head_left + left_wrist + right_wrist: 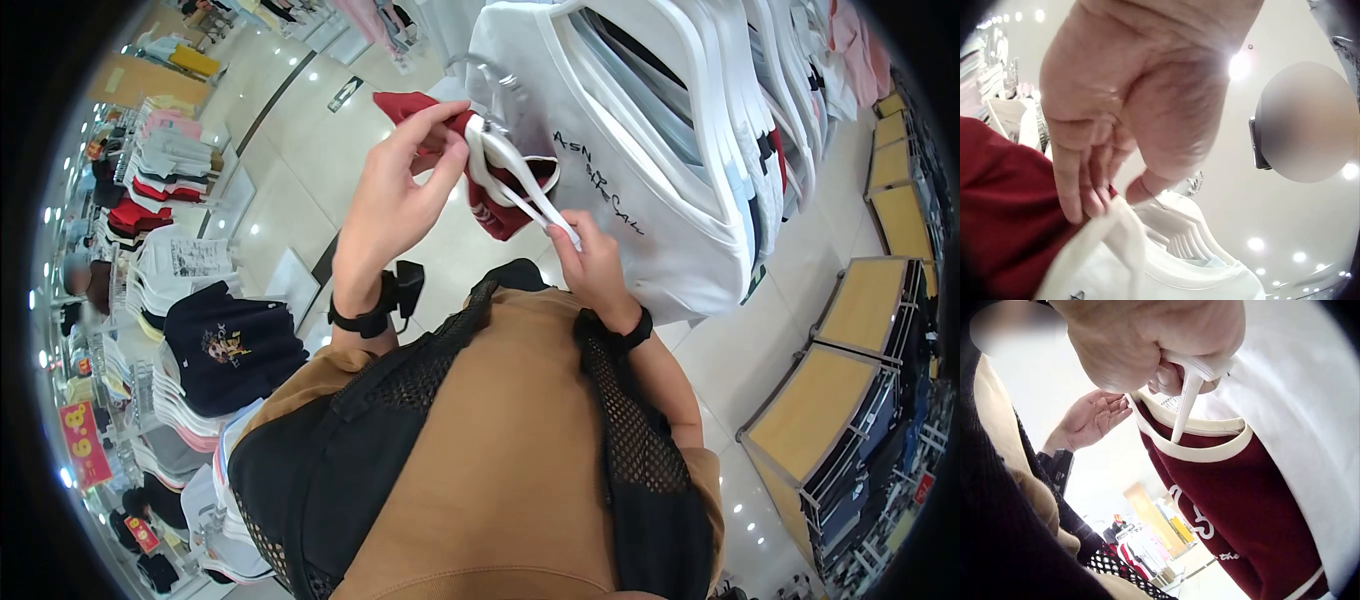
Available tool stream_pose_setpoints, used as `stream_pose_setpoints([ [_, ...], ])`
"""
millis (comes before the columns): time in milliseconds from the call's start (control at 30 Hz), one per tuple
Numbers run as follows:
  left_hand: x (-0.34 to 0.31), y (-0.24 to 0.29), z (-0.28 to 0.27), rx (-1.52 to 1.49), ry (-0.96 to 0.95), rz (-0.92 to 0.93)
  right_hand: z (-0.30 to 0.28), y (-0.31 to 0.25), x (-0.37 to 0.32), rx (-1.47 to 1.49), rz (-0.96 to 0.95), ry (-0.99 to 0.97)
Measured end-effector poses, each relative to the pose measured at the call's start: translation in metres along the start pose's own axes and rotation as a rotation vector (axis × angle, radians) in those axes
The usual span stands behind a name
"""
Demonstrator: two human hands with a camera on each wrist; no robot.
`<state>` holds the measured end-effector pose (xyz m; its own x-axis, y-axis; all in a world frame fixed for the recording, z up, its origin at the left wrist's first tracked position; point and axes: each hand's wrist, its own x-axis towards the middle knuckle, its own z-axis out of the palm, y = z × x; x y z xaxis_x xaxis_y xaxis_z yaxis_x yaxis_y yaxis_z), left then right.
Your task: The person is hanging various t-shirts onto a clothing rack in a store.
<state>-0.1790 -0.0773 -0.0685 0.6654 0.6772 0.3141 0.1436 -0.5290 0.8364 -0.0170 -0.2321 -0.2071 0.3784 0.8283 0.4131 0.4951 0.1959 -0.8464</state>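
A dark red shirt (498, 220) with cream neck trim and white lettering hangs in front of the person. My left hand (405, 195) pinches its shoulder beside the collar, thumb and fingers on either side of the cloth in the left wrist view. One arm of a white hanger (1189, 403) sticks out through the neckline. My right hand (592, 262) grips that hanger near its end, with fingers curled round it. Part of the hanger is hidden inside the shirt. Right behind is a white shirt (675, 255) with black lettering, on its own hanger.
A packed row of white hangers (715, 110) with light shirts runs off to the upper right. At left stand racks of clothes, with a navy shirt (235, 345) facing out and a red price sign (84, 443). Wood-topped display stands (800, 415) line the right side.
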Motion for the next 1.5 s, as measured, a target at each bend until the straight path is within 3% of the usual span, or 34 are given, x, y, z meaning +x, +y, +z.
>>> stream_pose_setpoints([
  [67,0.003,0.001,-0.012,-0.043,-0.088,-0.063,-0.001,0.001,0.000,0.065,-0.009,0.040],
  [133,0.014,-0.006,-0.020,0.500,-0.012,0.292,-0.007,-0.005,0.000,0.113,0.028,0.014],
  [200,0.021,-0.003,-0.027,0.645,0.056,0.336,-0.009,-0.011,0.001,0.163,0.024,0.014],
  [267,0.028,0.002,-0.034,0.792,0.081,0.497,-0.013,-0.016,0.003,0.207,0.022,0.015],
  [300,0.034,0.002,-0.039,0.663,-0.052,0.468,-0.016,-0.019,0.005,0.295,0.093,-0.068],
  [333,0.032,0.004,-0.040,0.661,-0.057,0.468,-0.019,-0.021,0.005,0.382,0.165,-0.153],
  [367,0.027,0.011,-0.041,0.635,-0.103,0.306,-0.023,-0.021,0.005,0.383,0.168,-0.150],
  [400,0.026,0.015,-0.041,0.608,-0.147,0.148,-0.027,-0.020,0.008,0.488,0.243,-0.266],
  [433,0.026,0.015,-0.043,0.566,-0.146,0.242,-0.031,-0.017,0.009,0.595,0.319,-0.381],
  [467,0.026,0.014,-0.044,0.566,-0.154,0.244,-0.032,-0.011,0.011,0.599,0.322,-0.375],
  [533,0.023,0.010,-0.046,0.348,-0.148,0.318,-0.029,0.005,0.018,1.013,0.110,-0.465],
  [600,0.020,0.007,-0.051,0.317,-0.155,0.313,-0.025,0.010,0.019,1.056,0.133,-0.438],
  [700,0.019,0.009,-0.061,0.146,-0.145,0.242,-0.025,0.003,0.035,0.862,0.064,-0.461],
  [867,0.024,-0.003,-0.081,0.106,-0.102,0.326,-0.010,0.009,0.048,0.742,0.121,-0.416],
  [933,0.027,-0.014,-0.090,-0.013,-0.006,0.306,0.002,0.003,0.053,0.005,-0.093,-0.394],
  [1000,0.031,-0.026,-0.110,0.035,0.009,0.277,0.022,-0.001,0.054,-0.200,-0.207,-0.129],
  [1067,0.035,-0.039,-0.129,0.165,0.178,0.162,0.029,0.004,0.052,-0.240,-0.124,-0.216],
  [1133,0.038,-0.052,-0.150,0.251,0.203,0.151,0.032,0.002,0.056,-0.286,-0.168,-0.167],
  [1267,0.037,-0.072,-0.175,0.315,0.108,0.041,0.027,-0.018,0.068,-0.426,-0.221,-0.090],
  [1333,0.037,-0.075,-0.176,0.300,-0.007,-0.153,0.025,-0.034,0.076,-0.398,-0.189,-0.132],
  [1400,0.043,-0.082,-0.164,0.236,-0.020,-0.042,0.036,-0.047,0.084,-0.235,-0.176,-0.138],
  [1500,0.049,-0.085,-0.146,0.148,-0.095,-0.151,0.062,-0.059,0.097,-0.075,-0.139,-0.141],
])
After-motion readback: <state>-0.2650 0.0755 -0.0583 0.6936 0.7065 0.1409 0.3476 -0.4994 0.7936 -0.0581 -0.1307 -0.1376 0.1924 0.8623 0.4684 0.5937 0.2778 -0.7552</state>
